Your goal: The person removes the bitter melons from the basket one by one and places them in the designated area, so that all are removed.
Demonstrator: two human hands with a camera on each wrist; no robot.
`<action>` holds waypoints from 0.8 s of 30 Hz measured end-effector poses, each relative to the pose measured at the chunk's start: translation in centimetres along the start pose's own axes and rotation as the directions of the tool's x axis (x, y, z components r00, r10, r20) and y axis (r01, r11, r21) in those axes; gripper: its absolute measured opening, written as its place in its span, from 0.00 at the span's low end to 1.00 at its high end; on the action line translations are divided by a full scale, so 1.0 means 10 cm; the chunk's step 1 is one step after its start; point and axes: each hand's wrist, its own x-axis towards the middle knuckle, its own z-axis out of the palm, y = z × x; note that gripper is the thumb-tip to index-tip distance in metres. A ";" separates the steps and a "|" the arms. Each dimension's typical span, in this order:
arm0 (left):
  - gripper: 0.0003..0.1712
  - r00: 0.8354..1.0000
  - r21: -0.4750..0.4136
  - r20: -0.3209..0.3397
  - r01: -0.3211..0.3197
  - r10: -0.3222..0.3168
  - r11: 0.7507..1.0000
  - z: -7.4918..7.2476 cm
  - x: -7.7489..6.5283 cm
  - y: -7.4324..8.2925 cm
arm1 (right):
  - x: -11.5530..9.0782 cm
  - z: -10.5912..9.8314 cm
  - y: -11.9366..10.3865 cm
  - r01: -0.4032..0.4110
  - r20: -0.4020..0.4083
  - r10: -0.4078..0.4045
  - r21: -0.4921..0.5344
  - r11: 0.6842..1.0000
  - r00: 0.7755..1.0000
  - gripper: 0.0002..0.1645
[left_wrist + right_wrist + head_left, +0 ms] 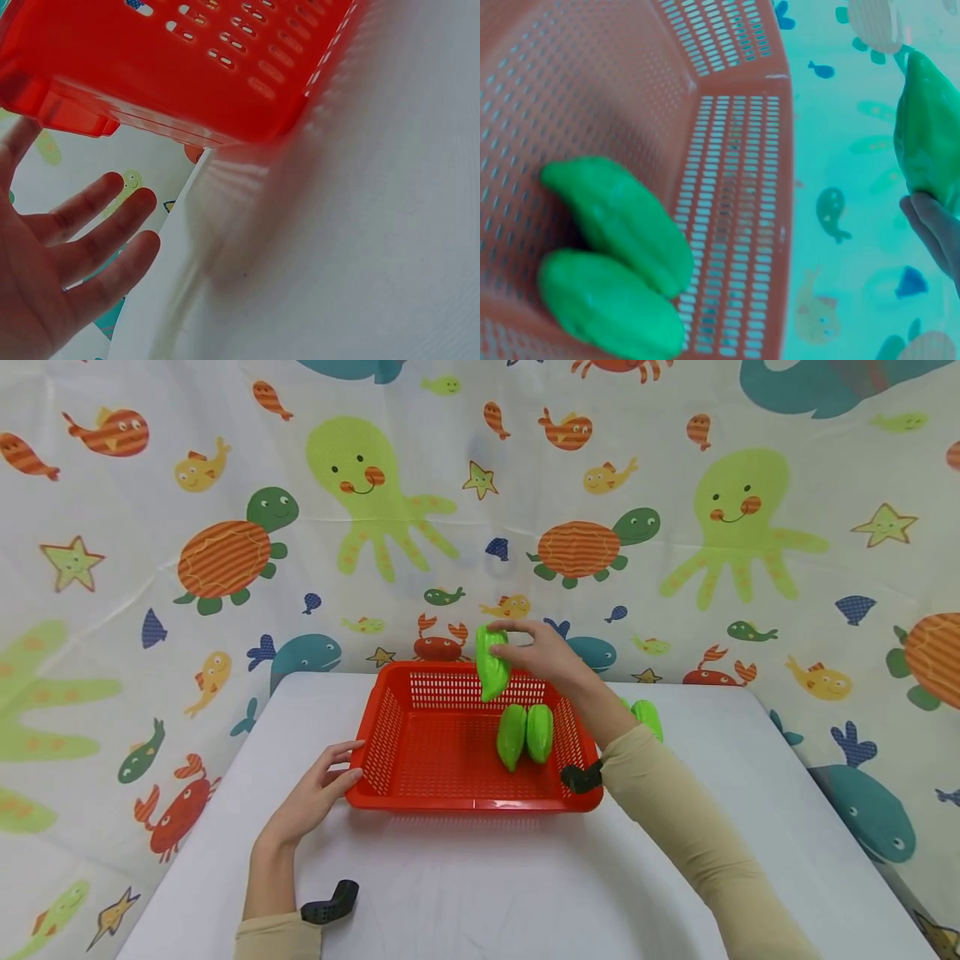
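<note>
Raised over the back of a red plastic basket [435, 760], a bright green ridged fruit [492, 664], shaped like a star fruit, is pinched by my right hand [536, 652]. Two more such green fruits [626, 225] lie side by side inside the basket, toward its right end. My left hand [318, 793] touches the basket's left rim. In the left wrist view, three fingers [101, 244] of that hand stretch out relaxed below the rim, and one fingertip disappears behind it.
To the right of the basket, partly hidden by my right forearm, more green fruit [647, 717] lies on the white table [465, 885]. A sea-animal patterned cloth [480, 543] hangs behind the table. A black wrist device [582, 777] overlaps the basket's right front corner.
</note>
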 end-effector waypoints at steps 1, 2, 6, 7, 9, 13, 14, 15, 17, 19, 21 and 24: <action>0.32 1.000 0.000 0.001 0.000 0.000 1.000 0.00 0.01 0.00 | -0.04 -0.04 0.00 0.001 -0.016 -0.001 -0.002 1.000 1.000 0.25; 0.32 1.000 0.002 0.001 -0.001 0.001 1.000 -0.01 0.01 0.00 | -0.09 -0.08 0.00 0.005 -0.026 -0.005 0.002 1.000 1.000 0.25; 0.32 1.000 0.013 0.006 -0.002 0.002 1.000 -0.03 0.04 0.00 | -0.29 -0.23 0.05 0.010 -0.060 -0.009 0.020 1.000 0.998 0.27; 0.32 1.000 0.017 0.009 -0.003 0.002 1.000 -0.03 0.05 0.00 | -0.35 -0.27 0.08 0.009 -0.066 -0.009 0.010 1.000 0.998 0.29; 0.32 1.000 0.024 0.010 -0.002 0.002 1.000 -0.04 0.07 -0.01 | -0.45 -0.34 0.14 0.000 -0.078 0.000 0.002 1.000 0.997 0.31; 0.32 1.000 0.027 0.008 0.003 -0.003 1.000 -0.06 0.10 -0.03 | -0.63 -0.50 0.30 -0.017 -0.103 0.016 -0.004 1.000 0.995 0.35; 0.32 1.000 0.025 0.006 0.005 -0.005 1.000 -0.06 0.10 -0.03 | -0.67 -0.54 0.34 -0.019 -0.113 0.020 0.006 1.000 0.993 0.35; 0.32 1.000 0.023 0.007 0.005 -0.005 1.000 -0.06 0.11 -0.04 | -0.71 -0.58 0.38 -0.022 -0.123 0.023 0.009 1.000 0.992 0.35; 0.32 1.000 0.021 0.011 0.001 -0.001 1.000 -0.07 0.11 -0.05 | -0.79 -0.67 0.45 -0.037 -0.144 0.037 0.001 0.999 0.989 0.35; 0.32 1.000 0.022 0.017 -0.003 0.003 1.000 -0.07 0.12 -0.04 | -0.87 -0.75 0.51 -0.069 -0.170 0.064 -0.023 0.997 0.983 0.36; 0.32 1.000 0.023 0.023 -0.005 0.004 1.000 -0.08 0.12 -0.04 | -0.94 -0.84 0.58 -0.098 -0.198 0.087 -0.047 0.994 0.976 0.36; 0.32 1.000 0.024 0.027 -0.001 0.000 1.000 -0.09 0.13 -0.02 | -1.05 -0.96 0.68 -0.139 -0.238 0.117 -0.079 0.987 0.964 0.37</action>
